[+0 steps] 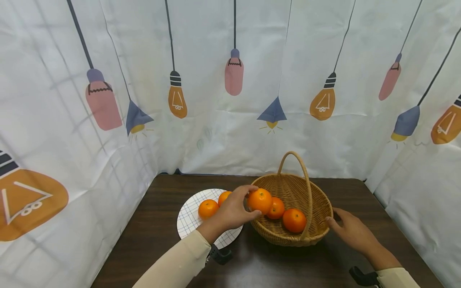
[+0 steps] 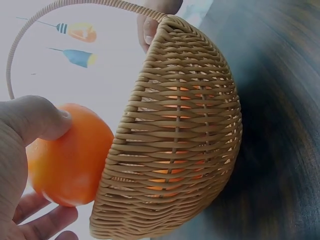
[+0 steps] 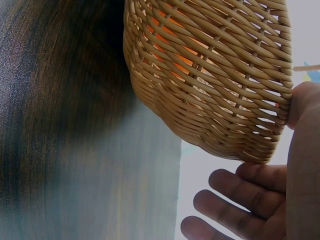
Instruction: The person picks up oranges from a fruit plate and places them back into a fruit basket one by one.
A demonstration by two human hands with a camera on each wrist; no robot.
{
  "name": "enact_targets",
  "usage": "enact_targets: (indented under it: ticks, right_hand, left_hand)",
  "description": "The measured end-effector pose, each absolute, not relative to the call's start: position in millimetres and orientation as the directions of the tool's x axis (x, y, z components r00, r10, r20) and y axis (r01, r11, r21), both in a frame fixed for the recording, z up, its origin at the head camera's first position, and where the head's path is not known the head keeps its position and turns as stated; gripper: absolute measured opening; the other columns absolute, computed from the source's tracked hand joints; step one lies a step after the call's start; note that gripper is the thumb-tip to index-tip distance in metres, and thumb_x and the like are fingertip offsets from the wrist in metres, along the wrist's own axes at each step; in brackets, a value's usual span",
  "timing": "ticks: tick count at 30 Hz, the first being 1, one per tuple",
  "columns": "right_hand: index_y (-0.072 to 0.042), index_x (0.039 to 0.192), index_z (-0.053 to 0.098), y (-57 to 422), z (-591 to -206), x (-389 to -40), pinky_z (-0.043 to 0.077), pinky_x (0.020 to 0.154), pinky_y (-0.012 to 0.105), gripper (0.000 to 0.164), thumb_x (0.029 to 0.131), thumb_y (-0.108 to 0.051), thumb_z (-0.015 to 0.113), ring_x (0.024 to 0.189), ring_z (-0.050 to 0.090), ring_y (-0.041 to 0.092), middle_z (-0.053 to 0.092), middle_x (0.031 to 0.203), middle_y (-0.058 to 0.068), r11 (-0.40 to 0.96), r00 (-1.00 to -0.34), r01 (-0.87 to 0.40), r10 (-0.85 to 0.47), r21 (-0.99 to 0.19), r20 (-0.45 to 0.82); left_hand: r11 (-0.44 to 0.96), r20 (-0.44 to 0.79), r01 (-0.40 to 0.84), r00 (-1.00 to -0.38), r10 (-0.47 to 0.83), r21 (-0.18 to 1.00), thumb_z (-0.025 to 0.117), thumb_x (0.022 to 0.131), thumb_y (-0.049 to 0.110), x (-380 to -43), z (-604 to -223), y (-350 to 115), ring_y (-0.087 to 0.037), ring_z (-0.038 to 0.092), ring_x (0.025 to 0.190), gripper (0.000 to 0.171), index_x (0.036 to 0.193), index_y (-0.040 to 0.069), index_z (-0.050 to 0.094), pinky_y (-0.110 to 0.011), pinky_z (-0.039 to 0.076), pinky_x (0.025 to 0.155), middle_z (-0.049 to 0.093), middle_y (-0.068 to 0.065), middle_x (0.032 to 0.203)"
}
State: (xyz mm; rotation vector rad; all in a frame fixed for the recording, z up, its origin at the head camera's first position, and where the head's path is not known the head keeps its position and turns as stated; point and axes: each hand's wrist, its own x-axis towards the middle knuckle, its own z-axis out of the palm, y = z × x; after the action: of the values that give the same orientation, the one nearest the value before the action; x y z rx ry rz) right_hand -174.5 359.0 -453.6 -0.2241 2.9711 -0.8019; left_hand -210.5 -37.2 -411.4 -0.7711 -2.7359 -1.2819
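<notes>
My left hand (image 1: 234, 210) holds an orange (image 1: 261, 201) at the left rim of a wicker basket (image 1: 277, 239). Thumb and fingers sit on either side of the fruit, which overlaps the basket's edge in the left wrist view. Inside the basket lie two more oranges, one near the middle (image 1: 276, 209) and one at the front (image 1: 294, 221). At the basket's right rim is my right hand (image 1: 354, 232), gripping it lightly with the thumb at the edge and the index finger against the outside; the other fingers extend away from the weave.
Left of the basket, a white plate with a blue grid (image 1: 187, 224) carries oranges (image 1: 208, 209), partly hidden by my left hand. An arched handle (image 1: 309, 200) rises over the basket. Beneath is a dark wooden table (image 1: 144, 240), with a lamp-print curtain (image 1: 216, 148) behind.
</notes>
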Motion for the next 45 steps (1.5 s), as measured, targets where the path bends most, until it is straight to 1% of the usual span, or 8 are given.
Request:
enact_targets:
  ticks: [8,11,16,27,33,37,40,45]
  right_hand:
    - [0.009,0.148,0.041,359.4,-453.2,-174.2,0.055,0.081,0.057,0.076,0.105,-0.053,0.049,0.101,0.068,0.034,0.049,0.142,0.035,0.847,-0.988,-0.114,-0.150,-0.519,-0.027]
    - [0.009,0.148,0.042,359.1,-453.0,-174.5,0.056,0.080,0.056,0.075,0.105,-0.052,0.050,0.100,0.068,0.033,0.050,0.141,0.035,0.846,-0.988,-0.115,-0.151,-0.521,-0.027]
    - [0.010,0.148,0.042,359.1,-452.9,-175.3,0.055,0.082,0.059,0.075,0.106,-0.052,0.049,0.103,0.067,0.038,0.050,0.141,0.035,0.852,-0.988,-0.125,-0.156,-0.509,-0.019]
    - [0.009,0.148,0.042,359.0,-454.6,-175.7,0.054,0.083,0.060,0.075,0.106,-0.053,0.048,0.105,0.066,0.038,0.050,0.141,0.035,0.852,-0.988,-0.123,-0.152,-0.509,-0.015]
    - [0.010,0.148,0.042,360.3,-455.0,-176.2,0.053,0.085,0.061,0.076,0.106,-0.054,0.047,0.108,0.065,0.041,0.050,0.142,0.035,0.855,-0.988,-0.124,-0.155,-0.504,-0.021]
    - [0.010,0.147,0.043,360.3,-454.5,-176.0,0.052,0.085,0.062,0.075,0.106,-0.053,0.047,0.111,0.063,0.043,0.051,0.141,0.034,0.853,-0.987,-0.135,-0.163,-0.503,-0.011]
    - [0.009,0.147,0.044,359.7,-454.1,-175.5,0.052,0.086,0.062,0.074,0.106,-0.052,0.048,0.114,0.062,0.045,0.051,0.140,0.034,0.853,-0.986,-0.142,-0.167,-0.503,-0.004]
    - [0.009,0.147,0.043,359.3,-452.7,-175.2,0.053,0.085,0.061,0.075,0.106,-0.053,0.047,0.111,0.064,0.043,0.051,0.141,0.034,0.851,-0.986,-0.133,-0.164,-0.508,-0.017]
  left_hand:
    - [0.546,0.224,0.454,-0.872,0.436,0.704,0.082,0.086,0.032,-210.0,-414.8,-32.6,-0.017,0.056,0.115,0.065,0.143,0.017,0.054,-0.038,0.050,0.097,0.054,-0.002,0.139]
    - [0.537,0.232,0.463,-0.866,0.443,0.705,0.081,0.087,0.030,-210.3,-414.8,-32.2,-0.022,0.057,0.117,0.062,0.142,0.015,0.055,-0.040,0.050,0.098,0.056,-0.004,0.136]
    - [0.529,0.257,0.478,-0.862,0.438,0.701,0.079,0.089,0.027,-211.2,-416.1,-33.6,-0.028,0.059,0.119,0.058,0.140,0.014,0.057,-0.043,0.050,0.098,0.059,-0.006,0.133]
    - [0.546,0.261,0.470,-0.870,0.418,0.693,0.078,0.089,0.023,-206.8,-417.2,-47.0,-0.023,0.058,0.117,0.055,0.139,0.010,0.058,-0.043,0.052,0.095,0.059,-0.006,0.135]
    - [0.569,0.307,0.502,-0.860,0.407,0.651,0.078,0.089,0.024,-208.3,-420.3,-57.5,-0.025,0.059,0.118,0.054,0.137,0.007,0.060,-0.045,0.051,0.096,0.062,-0.005,0.131]
    - [0.592,0.308,0.497,-0.865,0.396,0.635,0.078,0.089,0.026,-208.6,-423.0,-64.5,-0.026,0.059,0.120,0.053,0.136,0.009,0.060,-0.046,0.050,0.099,0.061,-0.003,0.132]
    - [0.599,0.281,0.464,-0.883,0.377,0.652,0.079,0.089,0.027,-207.3,-423.8,-70.6,-0.027,0.061,0.114,0.055,0.138,0.012,0.059,-0.045,0.050,0.099,0.059,-0.003,0.135]
    - [0.607,0.262,0.432,-0.899,0.351,0.667,0.078,0.090,0.028,-205.9,-425.4,-82.1,-0.026,0.061,0.114,0.055,0.139,0.014,0.058,-0.041,0.053,0.092,0.059,-0.003,0.135]
